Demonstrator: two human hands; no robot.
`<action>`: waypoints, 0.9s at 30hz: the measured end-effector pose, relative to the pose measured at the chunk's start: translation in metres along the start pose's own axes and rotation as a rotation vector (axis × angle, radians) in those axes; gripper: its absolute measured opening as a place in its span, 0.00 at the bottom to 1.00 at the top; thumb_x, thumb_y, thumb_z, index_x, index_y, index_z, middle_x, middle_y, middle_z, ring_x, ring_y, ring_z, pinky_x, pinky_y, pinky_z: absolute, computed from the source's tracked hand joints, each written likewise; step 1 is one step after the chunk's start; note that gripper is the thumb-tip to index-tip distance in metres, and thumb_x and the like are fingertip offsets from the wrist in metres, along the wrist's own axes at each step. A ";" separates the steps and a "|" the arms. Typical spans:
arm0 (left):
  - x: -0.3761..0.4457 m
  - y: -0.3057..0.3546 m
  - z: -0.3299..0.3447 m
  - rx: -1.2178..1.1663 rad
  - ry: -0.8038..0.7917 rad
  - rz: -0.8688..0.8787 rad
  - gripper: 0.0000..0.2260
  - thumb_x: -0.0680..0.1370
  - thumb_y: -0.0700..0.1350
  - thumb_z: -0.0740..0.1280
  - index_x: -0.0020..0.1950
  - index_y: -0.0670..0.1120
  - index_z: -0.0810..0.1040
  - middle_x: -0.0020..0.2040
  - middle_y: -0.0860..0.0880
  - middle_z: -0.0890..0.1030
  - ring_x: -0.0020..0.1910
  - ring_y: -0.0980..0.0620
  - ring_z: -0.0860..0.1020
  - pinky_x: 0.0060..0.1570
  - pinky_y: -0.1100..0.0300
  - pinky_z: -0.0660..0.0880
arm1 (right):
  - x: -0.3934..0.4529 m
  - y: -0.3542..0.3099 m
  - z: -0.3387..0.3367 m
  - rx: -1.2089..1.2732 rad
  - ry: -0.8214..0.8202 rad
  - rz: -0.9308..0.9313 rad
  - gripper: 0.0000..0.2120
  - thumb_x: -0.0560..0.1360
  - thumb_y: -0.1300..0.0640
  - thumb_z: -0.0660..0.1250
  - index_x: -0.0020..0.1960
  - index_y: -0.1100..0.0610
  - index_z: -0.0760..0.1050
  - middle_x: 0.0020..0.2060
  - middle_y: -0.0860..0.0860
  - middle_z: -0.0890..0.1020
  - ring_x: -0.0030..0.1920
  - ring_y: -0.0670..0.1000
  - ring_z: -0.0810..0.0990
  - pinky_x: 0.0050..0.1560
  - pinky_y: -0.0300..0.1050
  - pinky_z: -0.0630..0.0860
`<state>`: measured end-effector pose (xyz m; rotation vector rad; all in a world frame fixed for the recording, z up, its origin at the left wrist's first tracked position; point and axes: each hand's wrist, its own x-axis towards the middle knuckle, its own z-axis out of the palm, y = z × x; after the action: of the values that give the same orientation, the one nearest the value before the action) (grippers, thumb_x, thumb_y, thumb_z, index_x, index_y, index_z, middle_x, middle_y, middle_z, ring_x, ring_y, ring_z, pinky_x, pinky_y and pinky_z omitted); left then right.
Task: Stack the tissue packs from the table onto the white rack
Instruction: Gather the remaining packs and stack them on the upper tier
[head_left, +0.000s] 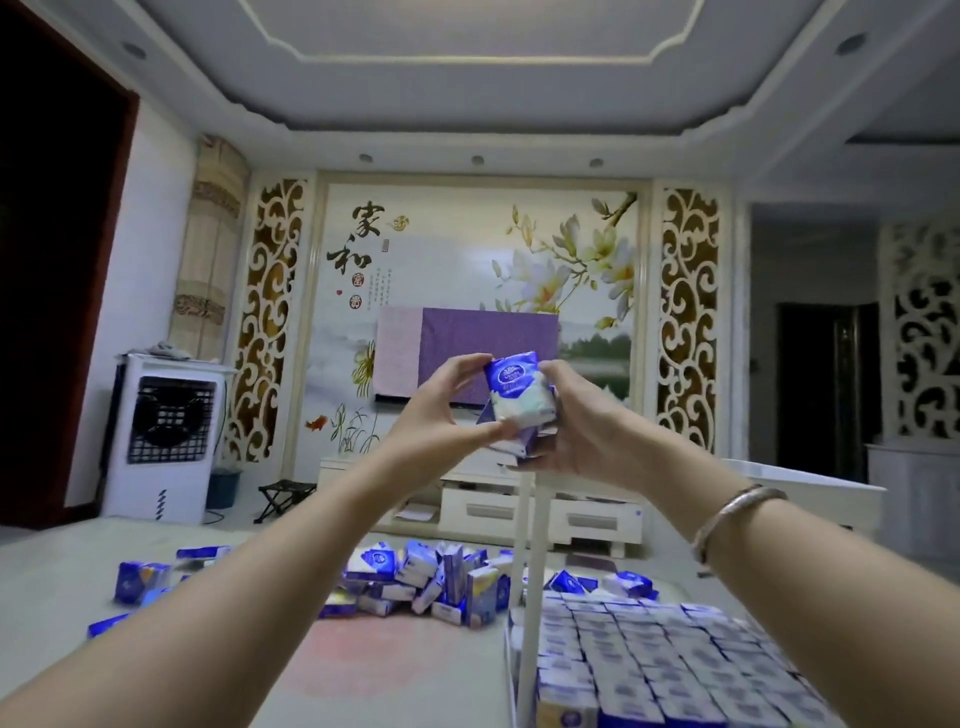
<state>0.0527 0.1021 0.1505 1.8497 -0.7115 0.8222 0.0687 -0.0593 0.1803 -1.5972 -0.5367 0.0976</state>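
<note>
The fingers of the left hand (451, 402) pinch the near left edge of a small bundle of tissue packs (519, 402), thumb above and fingertips below, and the fingers of the right hand (576, 421) curl around its right side and underside, so both hands grasp the same bundle, raised at the level of the chest. The bundle seems to be two or three packs; the exact number I cannot tell. Directly below the fingers stands a white post (531, 571) of the rack, and below and to the right of them lies the rack level (649, 670), already covered with many rows of packs set tightly side by side. Below and to the left of the fingers, a loose pile (421, 577) of blue packs lies on the table (62, 582), and a few single packs (143, 582) are farther to the left, well apart from the pile. In my judgement a large part of the work is done, because that level looks almost full, but the pile and the scattered packs must still be moved, and the bundle in the hands is not yet put down.
</note>
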 end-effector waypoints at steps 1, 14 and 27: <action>0.008 0.004 0.005 -0.024 -0.006 -0.006 0.32 0.70 0.43 0.76 0.71 0.50 0.67 0.68 0.55 0.72 0.69 0.59 0.68 0.66 0.58 0.71 | 0.000 -0.002 -0.006 -0.006 -0.031 -0.016 0.20 0.80 0.46 0.54 0.51 0.61 0.76 0.45 0.60 0.76 0.40 0.54 0.74 0.44 0.49 0.77; 0.091 -0.047 0.066 -0.463 -0.011 -0.388 0.23 0.78 0.34 0.59 0.73 0.46 0.65 0.62 0.44 0.72 0.66 0.45 0.70 0.66 0.48 0.67 | 0.069 -0.003 -0.096 -0.186 0.056 0.048 0.09 0.75 0.56 0.62 0.54 0.57 0.70 0.53 0.59 0.77 0.50 0.56 0.78 0.54 0.50 0.75; 0.153 -0.155 0.117 -0.385 -0.118 -0.559 0.17 0.82 0.45 0.51 0.54 0.42 0.78 0.49 0.46 0.82 0.43 0.53 0.80 0.34 0.67 0.76 | 0.154 0.038 -0.142 -0.252 -0.190 0.148 0.06 0.77 0.62 0.61 0.53 0.58 0.71 0.51 0.55 0.79 0.52 0.52 0.77 0.61 0.44 0.71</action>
<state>0.2907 0.0341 0.1524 1.6287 -0.3563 0.1972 0.2689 -0.1299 0.1991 -1.8847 -0.5949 0.3055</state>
